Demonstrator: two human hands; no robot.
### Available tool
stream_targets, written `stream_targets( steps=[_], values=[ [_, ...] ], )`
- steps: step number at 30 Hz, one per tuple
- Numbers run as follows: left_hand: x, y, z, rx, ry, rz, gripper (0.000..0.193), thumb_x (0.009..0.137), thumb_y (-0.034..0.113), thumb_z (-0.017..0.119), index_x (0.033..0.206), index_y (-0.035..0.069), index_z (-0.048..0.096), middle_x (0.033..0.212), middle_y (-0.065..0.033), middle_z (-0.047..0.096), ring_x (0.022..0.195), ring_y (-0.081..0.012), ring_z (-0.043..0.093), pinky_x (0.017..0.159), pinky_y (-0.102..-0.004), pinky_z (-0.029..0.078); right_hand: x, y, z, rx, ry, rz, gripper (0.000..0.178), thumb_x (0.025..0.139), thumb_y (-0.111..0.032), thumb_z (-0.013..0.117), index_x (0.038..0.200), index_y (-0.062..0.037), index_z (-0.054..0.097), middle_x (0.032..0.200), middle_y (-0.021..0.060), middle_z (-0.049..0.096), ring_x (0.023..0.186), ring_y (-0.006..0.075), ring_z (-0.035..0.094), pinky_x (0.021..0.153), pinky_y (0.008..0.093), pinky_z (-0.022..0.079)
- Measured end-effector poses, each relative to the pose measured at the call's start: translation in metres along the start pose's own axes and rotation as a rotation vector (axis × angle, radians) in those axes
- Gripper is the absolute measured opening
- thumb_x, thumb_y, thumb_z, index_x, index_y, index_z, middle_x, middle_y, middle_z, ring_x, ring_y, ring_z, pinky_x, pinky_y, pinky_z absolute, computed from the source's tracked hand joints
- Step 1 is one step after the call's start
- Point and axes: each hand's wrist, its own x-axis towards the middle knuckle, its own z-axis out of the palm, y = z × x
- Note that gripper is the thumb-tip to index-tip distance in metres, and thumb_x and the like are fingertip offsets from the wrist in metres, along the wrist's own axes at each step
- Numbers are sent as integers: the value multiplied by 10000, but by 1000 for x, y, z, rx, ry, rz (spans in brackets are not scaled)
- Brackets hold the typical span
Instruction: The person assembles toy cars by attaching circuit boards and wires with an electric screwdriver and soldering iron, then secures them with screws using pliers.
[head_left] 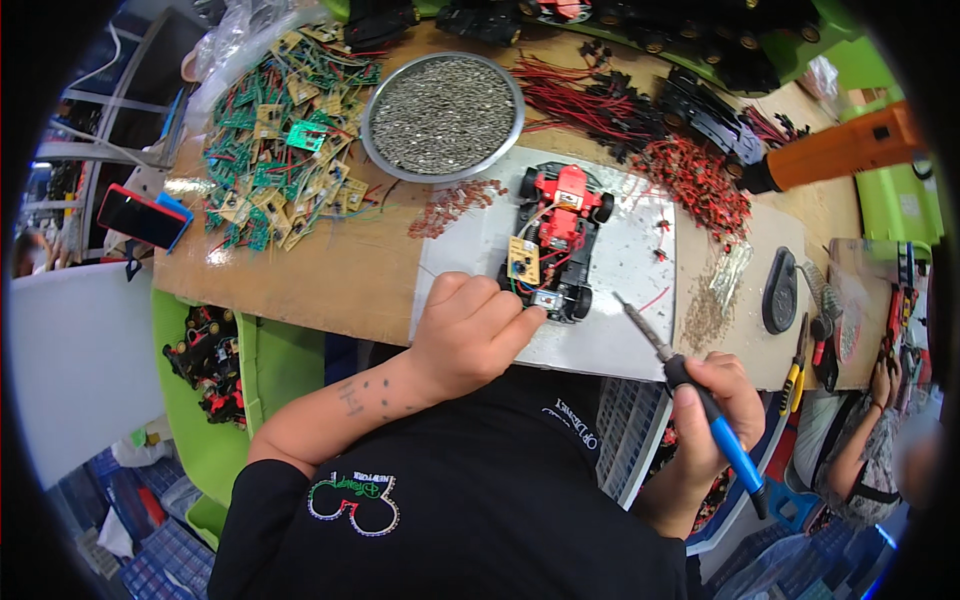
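Observation:
A red and black toy car chassis [556,235] with a yellow circuit board and small motor lies on a white mat [630,300] on the workbench. My left hand [470,330] rests at the car's near end, its fingertips touching the motor end. My right hand [712,400] grips a soldering iron [690,385] with a blue handle; its tip points up toward the car and hovers to the right of it, apart from it.
A round metal pan of screws [442,112] stands behind the car. Green and yellow circuit boards [285,130] are piled at the left, red wires [640,120] at the back right. An orange tool [850,150], an iron stand [780,290], a phone [140,215]. Another person [860,440] sits at the right.

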Motion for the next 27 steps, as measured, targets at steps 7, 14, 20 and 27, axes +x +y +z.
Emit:
stream_targets(
  steps=[7,14,20,27],
  values=[
    [2,1,-7,-30,-23,24,227,679,41,802,886,94,725,736,-4,525,709,-211,533,665,-365,384,-17,30,-83,-112,587,196,245,812,-91,694,1015,45,678,847,47,615,749,114,557,719,235,441],
    [9,3,-11,-17,-40,-4,222,676,18,804,864,83,705,751,-13,543,707,-221,531,679,-369,383,-1,54,-141,-380,804,97,206,925,-101,651,1086,25,675,890,23,627,752,74,580,689,201,489],
    [17,-19,-33,196,-2,-106,198,728,63,768,912,115,716,842,-4,603,783,-211,575,721,-354,394,20,101,-158,197,582,317,441,940,-102,659,1362,-43,547,1019,9,668,802,56,595,765,197,486],
    [23,-26,-30,-368,-213,-438,304,802,67,715,1099,14,671,1125,-170,671,1054,-343,636,913,-413,508,11,102,-49,436,291,448,330,938,-18,619,1266,7,600,1006,49,655,809,88,594,742,216,482]
  ],
)
